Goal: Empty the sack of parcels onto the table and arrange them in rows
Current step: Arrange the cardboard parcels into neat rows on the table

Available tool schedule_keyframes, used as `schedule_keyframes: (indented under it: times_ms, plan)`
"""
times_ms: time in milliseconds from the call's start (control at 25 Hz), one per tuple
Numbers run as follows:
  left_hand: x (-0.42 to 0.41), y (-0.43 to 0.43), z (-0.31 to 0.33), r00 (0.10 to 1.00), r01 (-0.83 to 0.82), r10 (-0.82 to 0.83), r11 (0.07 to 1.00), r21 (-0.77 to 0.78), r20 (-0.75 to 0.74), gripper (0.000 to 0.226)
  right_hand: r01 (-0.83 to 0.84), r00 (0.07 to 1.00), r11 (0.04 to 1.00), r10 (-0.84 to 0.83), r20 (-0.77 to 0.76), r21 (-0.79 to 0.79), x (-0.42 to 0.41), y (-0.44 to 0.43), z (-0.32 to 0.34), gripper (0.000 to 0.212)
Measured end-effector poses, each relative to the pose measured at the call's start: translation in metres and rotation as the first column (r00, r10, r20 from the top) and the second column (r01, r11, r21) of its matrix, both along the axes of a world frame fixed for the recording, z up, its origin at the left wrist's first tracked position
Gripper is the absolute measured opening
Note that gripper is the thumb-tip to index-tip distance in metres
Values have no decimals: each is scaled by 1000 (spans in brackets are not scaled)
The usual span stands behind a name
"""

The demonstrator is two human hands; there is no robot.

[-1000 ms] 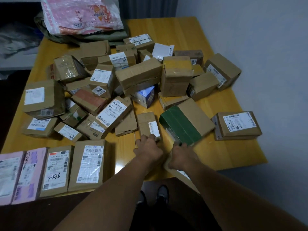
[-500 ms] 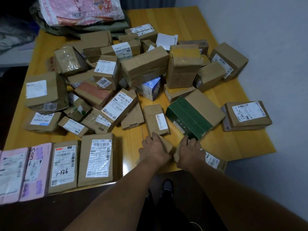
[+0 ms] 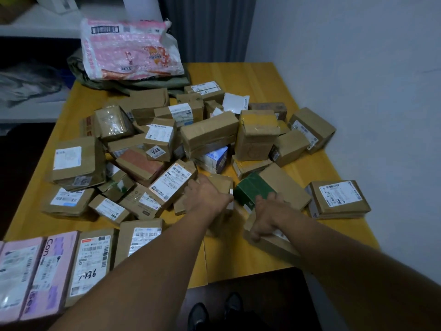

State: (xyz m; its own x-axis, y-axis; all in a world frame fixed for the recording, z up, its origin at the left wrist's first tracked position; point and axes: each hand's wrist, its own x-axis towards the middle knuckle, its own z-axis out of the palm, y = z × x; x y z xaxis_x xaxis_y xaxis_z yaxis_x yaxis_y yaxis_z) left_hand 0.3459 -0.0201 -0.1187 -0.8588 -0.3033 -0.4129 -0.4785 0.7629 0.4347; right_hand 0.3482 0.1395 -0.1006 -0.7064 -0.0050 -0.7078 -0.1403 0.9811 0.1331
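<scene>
A heap of brown cardboard parcels (image 3: pixel 210 132) covers the middle of the yellow wooden table (image 3: pixel 248 77). A row of flat parcels, two pink (image 3: pixel 35 275) and two brown (image 3: pixel 91 261), lies along the near left edge. My left hand (image 3: pixel 207 195) grips a small brown parcel (image 3: pixel 222 181) with a white label at the heap's near side. My right hand (image 3: pixel 266 216) lies over a flat brown parcel (image 3: pixel 274 246) at the near edge, thumb curled at its corner, fingers reaching a green-taped box (image 3: pixel 250 191).
An olive sack (image 3: pixel 152 83) lies at the far left of the table with a pink-and-white plastic bag (image 3: pixel 128 48) on it. A labelled parcel (image 3: pixel 338 199) sits alone at the right edge. A white wall runs along the right. My shoes (image 3: pixel 214 311) show below the table.
My left hand has left the flat parcel and moved forward onto the small brown parcel. My right hand stays on the flat parcel, now fully on the table. The camera has tilted up.
</scene>
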Motion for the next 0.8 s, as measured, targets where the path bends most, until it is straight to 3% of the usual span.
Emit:
schedule_keyframes:
  times_ms: [240, 560, 800]
  plan:
    - [-34, -2, 8, 992, -45, 44, 999, -11, -115, 102, -299, 908, 954, 291, -303, 19, -33, -3, -5, 118]
    - [-92, 21, -7, 984, -147, 153, 987, 70, -87, 91, -490, 828, 869, 489, -273, 70, -103, 10, -7, 112]
    - [-93, 15, -3, 979, -198, 202, 976, 87, -34, 79, -480, 850, 877, 473, -232, 28, -114, 7, -3, 113]
